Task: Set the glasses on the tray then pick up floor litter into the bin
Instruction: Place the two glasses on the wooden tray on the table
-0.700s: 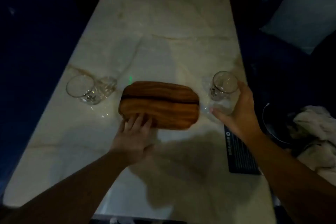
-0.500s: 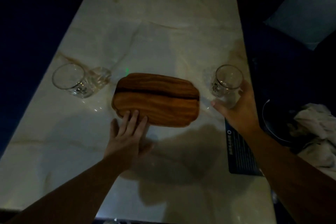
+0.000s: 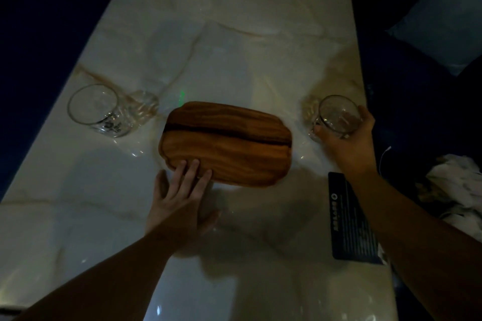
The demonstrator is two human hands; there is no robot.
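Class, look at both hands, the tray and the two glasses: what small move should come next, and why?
Probably lift the right glass across onto the wooden tray. The right hand is already wrapped around it beside the bare tray, while the left hand rests fingertips on the tray's near edge, seemingly steadying it. The left glass stands untouched.

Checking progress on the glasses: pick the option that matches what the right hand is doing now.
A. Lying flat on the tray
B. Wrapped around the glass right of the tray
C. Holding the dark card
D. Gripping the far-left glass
B: the right hand curls around the right glass beside the wooden tray, not yet on it.
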